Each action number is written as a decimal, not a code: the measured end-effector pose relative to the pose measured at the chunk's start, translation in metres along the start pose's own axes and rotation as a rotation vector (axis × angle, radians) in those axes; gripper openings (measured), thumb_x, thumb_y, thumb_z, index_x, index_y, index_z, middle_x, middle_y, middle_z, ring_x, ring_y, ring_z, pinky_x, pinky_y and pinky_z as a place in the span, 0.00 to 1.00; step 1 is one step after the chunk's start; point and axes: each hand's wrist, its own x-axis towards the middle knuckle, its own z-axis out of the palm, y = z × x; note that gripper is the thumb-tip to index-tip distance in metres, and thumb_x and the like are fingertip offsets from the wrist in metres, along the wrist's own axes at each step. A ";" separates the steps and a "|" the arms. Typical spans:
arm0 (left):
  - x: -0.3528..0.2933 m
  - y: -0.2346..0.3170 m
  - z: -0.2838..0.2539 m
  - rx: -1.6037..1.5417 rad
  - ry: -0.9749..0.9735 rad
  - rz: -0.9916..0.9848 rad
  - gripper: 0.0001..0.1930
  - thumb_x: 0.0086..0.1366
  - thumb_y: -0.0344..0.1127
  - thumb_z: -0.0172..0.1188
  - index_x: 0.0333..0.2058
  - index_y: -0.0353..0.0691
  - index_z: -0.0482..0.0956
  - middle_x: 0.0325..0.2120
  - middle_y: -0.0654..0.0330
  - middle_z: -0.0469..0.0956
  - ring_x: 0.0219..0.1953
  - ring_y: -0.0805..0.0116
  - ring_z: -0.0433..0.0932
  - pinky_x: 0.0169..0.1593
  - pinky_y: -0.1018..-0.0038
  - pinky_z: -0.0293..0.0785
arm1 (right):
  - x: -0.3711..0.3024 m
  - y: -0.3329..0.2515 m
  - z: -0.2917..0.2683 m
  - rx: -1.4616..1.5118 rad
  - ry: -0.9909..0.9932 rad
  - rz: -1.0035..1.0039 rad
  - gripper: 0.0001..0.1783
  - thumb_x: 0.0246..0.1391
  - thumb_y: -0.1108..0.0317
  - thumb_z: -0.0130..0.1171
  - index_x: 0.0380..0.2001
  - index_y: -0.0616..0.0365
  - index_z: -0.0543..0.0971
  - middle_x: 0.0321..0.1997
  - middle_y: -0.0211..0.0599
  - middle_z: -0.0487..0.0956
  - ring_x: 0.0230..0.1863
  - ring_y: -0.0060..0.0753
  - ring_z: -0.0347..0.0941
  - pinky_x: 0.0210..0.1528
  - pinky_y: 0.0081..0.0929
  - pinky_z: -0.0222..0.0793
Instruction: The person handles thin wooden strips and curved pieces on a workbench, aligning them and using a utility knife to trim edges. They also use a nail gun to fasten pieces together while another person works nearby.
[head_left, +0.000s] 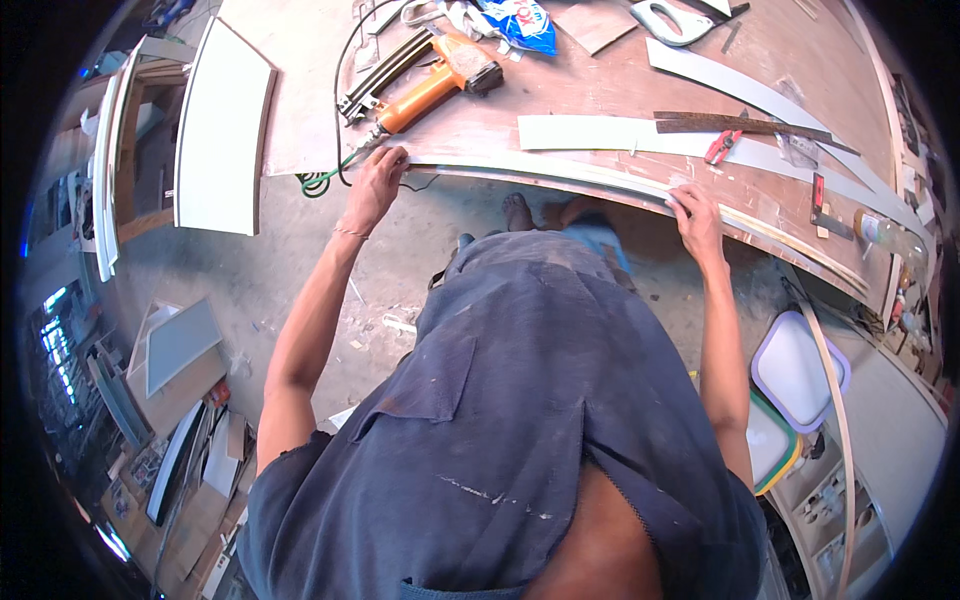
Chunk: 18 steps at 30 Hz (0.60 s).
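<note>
A long, thin, pale strip of edging (560,172) lies along the front edge of the big brown wooden worktable (600,95), and both hands are on it. The left hand (378,180) presses down on the strip's left end, with its fingers bent and the tips on the strip. The right hand (697,215) sits well apart from it, farther along the same edge, with its fingers curled over the strip and pinching it against the table. Between the two hands the strip looks flat and snug on the edge, so that part seems to be in place. Past the right hand the strip runs on toward the far right end of the table, and I cannot tell if that part is stuck down. An orange and black nail gun (430,80) lies on the table just above the left hand, and no hand touches it, so fixing the strip looks like a job still to do. A wide white strip (590,132) lies flat on the table behind the edge. A rusty metal ruler (740,124) rests near it, with small red pliers (722,146) just beside. A white board (222,125) leans to the far left, over the grey floor (300,260).
</note>
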 end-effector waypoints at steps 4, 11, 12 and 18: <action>0.003 0.020 -0.011 -0.106 0.026 -0.155 0.29 0.60 0.30 0.67 0.60 0.40 0.70 0.39 0.49 0.79 0.42 0.51 0.80 0.46 0.60 0.77 | 0.001 -0.003 0.000 -0.006 -0.007 0.009 0.10 0.55 0.67 0.65 0.40 0.57 0.85 0.41 0.37 0.82 0.43 0.47 0.78 0.48 0.39 0.69; 0.036 0.062 0.031 -0.070 -0.054 0.197 0.19 0.56 0.36 0.71 0.46 0.39 0.80 0.44 0.54 0.78 0.48 0.53 0.77 0.52 0.62 0.74 | 0.008 0.001 0.003 0.007 0.000 -0.001 0.10 0.54 0.68 0.65 0.39 0.57 0.85 0.40 0.36 0.82 0.42 0.47 0.78 0.47 0.40 0.69; 0.040 0.064 0.039 -0.114 -0.051 0.174 0.17 0.57 0.35 0.70 0.45 0.39 0.81 0.42 0.54 0.79 0.47 0.53 0.77 0.51 0.62 0.75 | 0.009 -0.001 0.001 0.009 -0.010 0.007 0.10 0.54 0.68 0.65 0.40 0.57 0.85 0.40 0.37 0.82 0.41 0.47 0.78 0.47 0.40 0.69; 0.043 0.061 0.056 -0.336 -0.019 0.138 0.10 0.59 0.30 0.68 0.40 0.35 0.83 0.37 0.54 0.80 0.41 0.54 0.79 0.47 0.63 0.76 | 0.007 -0.003 -0.002 0.043 -0.021 0.019 0.10 0.54 0.69 0.66 0.40 0.58 0.85 0.40 0.39 0.81 0.41 0.49 0.78 0.46 0.40 0.70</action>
